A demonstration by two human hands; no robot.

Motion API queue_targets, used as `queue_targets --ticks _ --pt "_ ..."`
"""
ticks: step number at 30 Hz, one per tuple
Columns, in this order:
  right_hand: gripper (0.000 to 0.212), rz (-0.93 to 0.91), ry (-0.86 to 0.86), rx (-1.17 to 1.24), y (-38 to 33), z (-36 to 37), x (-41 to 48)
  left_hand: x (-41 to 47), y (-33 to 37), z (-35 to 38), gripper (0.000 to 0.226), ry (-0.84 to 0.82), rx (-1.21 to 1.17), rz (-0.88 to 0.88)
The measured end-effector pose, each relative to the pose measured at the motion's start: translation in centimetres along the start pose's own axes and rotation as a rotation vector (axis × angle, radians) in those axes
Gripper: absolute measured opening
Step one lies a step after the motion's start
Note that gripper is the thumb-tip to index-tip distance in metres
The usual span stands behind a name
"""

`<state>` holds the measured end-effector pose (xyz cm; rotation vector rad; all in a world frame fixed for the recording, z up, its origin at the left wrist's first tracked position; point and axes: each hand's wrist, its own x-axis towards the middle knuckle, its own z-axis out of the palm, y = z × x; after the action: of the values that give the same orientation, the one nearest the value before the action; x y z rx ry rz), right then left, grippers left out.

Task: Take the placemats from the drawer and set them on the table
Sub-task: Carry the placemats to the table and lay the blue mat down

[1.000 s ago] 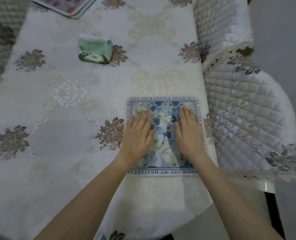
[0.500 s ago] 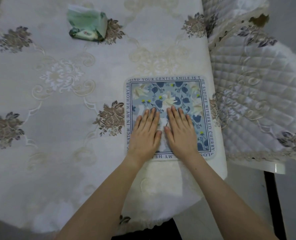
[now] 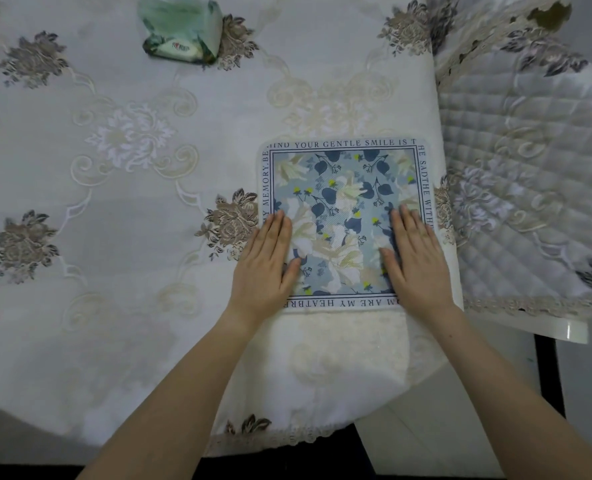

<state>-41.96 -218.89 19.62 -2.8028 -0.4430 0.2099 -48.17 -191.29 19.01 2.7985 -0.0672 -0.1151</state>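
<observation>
A square placemat (image 3: 345, 188) with blue leaves, pale flowers and a border of printed words lies flat near the right corner of the table (image 3: 114, 306), which wears a white embroidered cloth. My left hand (image 3: 265, 263) rests flat, palm down, on the mat's near left edge, partly on the cloth. My right hand (image 3: 417, 263) lies flat on the mat's near right edge. Neither hand grips anything. No drawer is in view.
A green tissue pack (image 3: 182, 29) sits on the table at the far side. A chair with a quilted white cover (image 3: 530, 188) stands close against the table's right edge. The tablecloth hangs over the near edge.
My hands have slid apart from the middle of the mat to its left and right near edges. The view has tilted down and nearer; the far placemat has left the frame.
</observation>
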Motion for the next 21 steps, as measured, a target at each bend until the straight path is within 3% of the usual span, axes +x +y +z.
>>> queue_targets --ticks 13,21 --pt "0.058 0.005 0.022 0.104 0.7 -1.1 -0.5 0.2 0.1 -0.5 0.064 -0.03 0.02 -0.003" --pt "0.067 0.037 -0.106 0.04 -1.0 -3.8 0.0 0.9 1.9 -4.4 0.068 -0.161 0.053 -0.037"
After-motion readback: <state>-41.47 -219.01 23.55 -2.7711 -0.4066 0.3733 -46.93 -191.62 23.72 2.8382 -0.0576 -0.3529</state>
